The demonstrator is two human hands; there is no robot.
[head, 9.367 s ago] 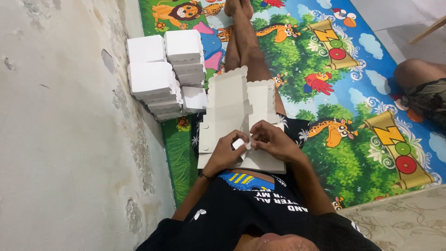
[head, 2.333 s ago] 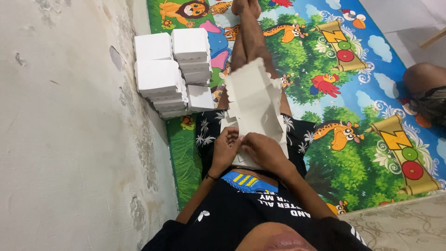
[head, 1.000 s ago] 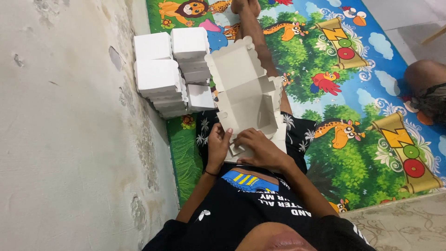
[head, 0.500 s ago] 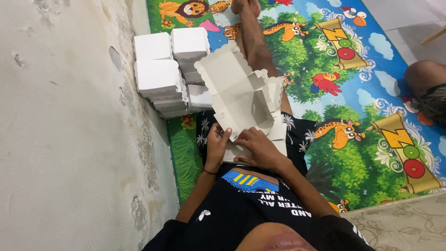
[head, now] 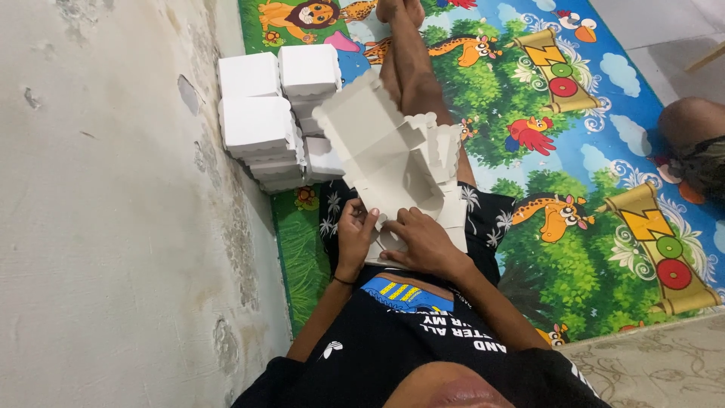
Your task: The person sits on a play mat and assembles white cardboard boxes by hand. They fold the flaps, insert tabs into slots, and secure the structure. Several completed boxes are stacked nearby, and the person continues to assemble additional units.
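A half-folded white cardboard box (head: 389, 155) with scalloped edges rests on my lap, its lid flap tilted up toward the wall. My left hand (head: 355, 234) grips the box's near left corner. My right hand (head: 423, 240) presses on the near wall of the box beside it. Under the box lies a flat white cardboard blank (head: 453, 219) on my legs.
Stacks of finished white boxes (head: 276, 113) stand against the wall (head: 113, 227) on the left. A colourful animal-print play mat (head: 589, 174) covers the floor. Another person's knee (head: 691, 140) shows at the right edge.
The box's side walls have been folded up from the flat blank, and the box has turned with its lid swinging left toward the stacks. Both hands stay at its near end.
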